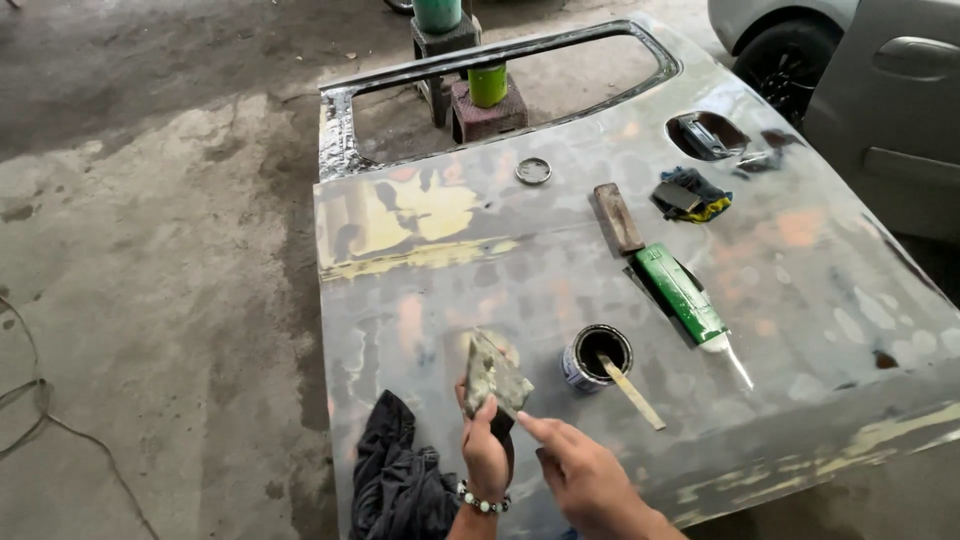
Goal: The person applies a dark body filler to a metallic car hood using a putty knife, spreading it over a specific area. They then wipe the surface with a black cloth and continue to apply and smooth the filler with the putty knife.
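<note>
Lying flat across most of the view, the sanded car door panel (pixel 640 300) shows bare grey metal with yellow and orange patches; every place below is given from the small open tin (pixel 596 356) standing on it. Beyond the tin, at the panel's far end, is the window opening (pixel 500 80), with block supports and green cans (pixel 487 84) seen through it. A dark cloth (pixel 400 480) hangs over the panel's near edge, to the tin's left. Just right of the tin lies a green tube (pixel 682 292), with a sanding block (pixel 618 217) beyond that and a folded rag (pixel 690 194) farther off. A stir stick (pixel 632 391) leans out of the tin toward the near edge.

Near-left of the tin, the left hand (pixel 485 455) has its fingers clamped on a grimy flat mixing board (pixel 495 377), held tilted above the panel. Beside it, the right hand (pixel 585 475) points its forefinger at the board's lower edge, the other fingers curled loosely on nothing. My judgement: keep the board level and firmly gripped, so nothing on it slides off.
</note>
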